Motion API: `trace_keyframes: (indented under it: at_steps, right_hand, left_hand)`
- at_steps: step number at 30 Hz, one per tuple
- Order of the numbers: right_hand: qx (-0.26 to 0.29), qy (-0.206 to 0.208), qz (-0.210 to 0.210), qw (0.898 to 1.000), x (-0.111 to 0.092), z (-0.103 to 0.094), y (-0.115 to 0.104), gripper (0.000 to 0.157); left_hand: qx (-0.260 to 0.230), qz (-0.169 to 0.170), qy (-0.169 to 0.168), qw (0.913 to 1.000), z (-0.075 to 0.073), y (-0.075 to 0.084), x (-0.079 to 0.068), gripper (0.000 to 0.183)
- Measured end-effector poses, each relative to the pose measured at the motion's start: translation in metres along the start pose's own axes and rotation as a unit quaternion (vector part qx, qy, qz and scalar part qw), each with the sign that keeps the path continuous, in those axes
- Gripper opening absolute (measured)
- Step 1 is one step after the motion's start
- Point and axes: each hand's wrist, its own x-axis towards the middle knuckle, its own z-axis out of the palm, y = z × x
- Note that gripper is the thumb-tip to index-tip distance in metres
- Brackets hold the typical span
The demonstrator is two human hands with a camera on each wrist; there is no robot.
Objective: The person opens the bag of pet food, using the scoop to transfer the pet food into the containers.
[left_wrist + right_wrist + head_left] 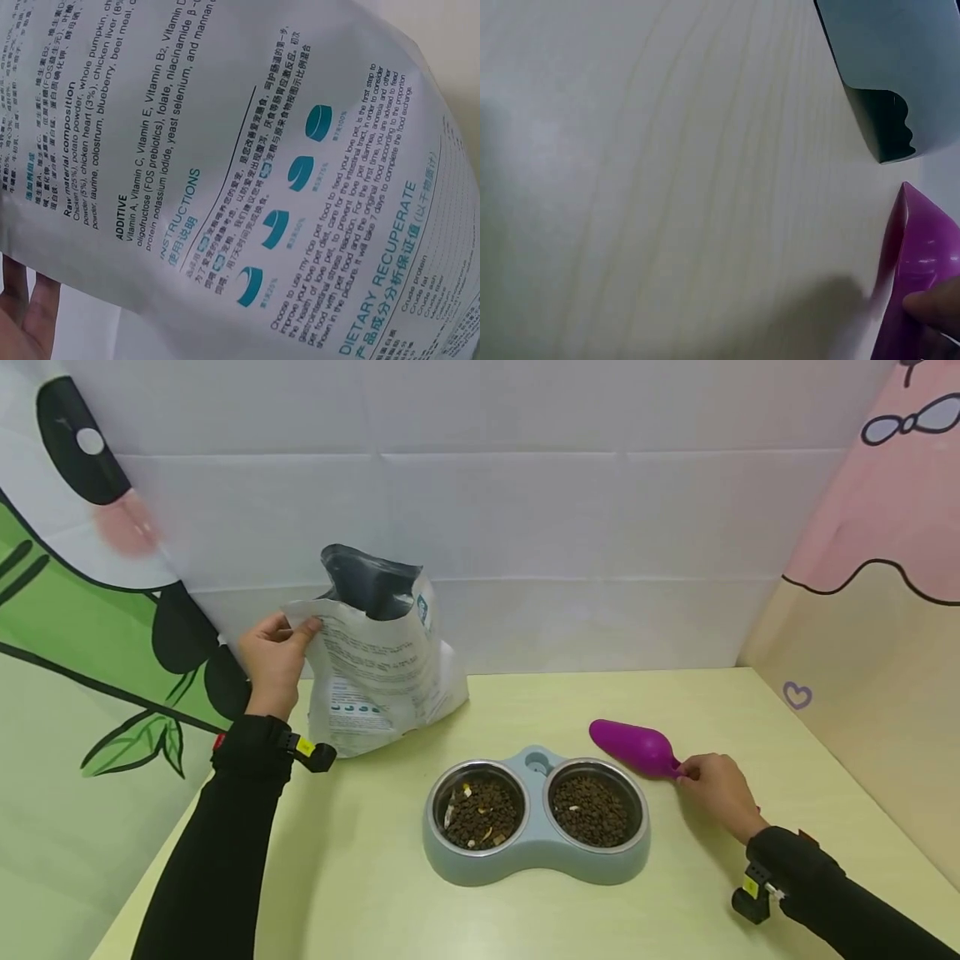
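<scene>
With thumb and fingers, my left hand (276, 658) pinches the top left edge of a white pet food bag (375, 672). The bag stands at the back of the table with its mouth open and its dark silvery lining showing. Printed text and teal bowl pictures cover the bag (247, 187) in the left wrist view. At the right, my right hand (718, 789) pinches the handle end of a purple scoop (633, 747). The scoop's rounded end points left, behind the right bowl. In the right wrist view part of the scoop (930, 259) shows under a fingertip.
A blue-grey double bowl stand (536, 860) sits mid-table. Its left steel bowl (433, 802) has brown kibble with pale and yellow bits; the right steel bowl (641, 814) has brown kibble. Printed cloth walls (525, 527) rise behind and beside the pale yellow table (390, 910).
</scene>
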Motion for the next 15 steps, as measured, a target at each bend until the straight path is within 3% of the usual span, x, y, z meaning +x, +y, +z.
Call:
trace_keyframes:
  at_steps: [9, 15]
  right_hand:
    - [-0.013, -0.013, 0.028, 0.999, -0.008, 0.008, -0.001, 0.006]
    - [-0.014, -0.007, 0.022, 1.0, -0.007, 0.008, 0.0, 0.007]
  left_hand:
    - [0.044, 0.027, 0.027, 0.9983, 0.006, -0.004, 0.012, 0.025]
    - [0.039, 0.026, 0.029, 0.9985, 0.007, -0.007, 0.015, 0.025]
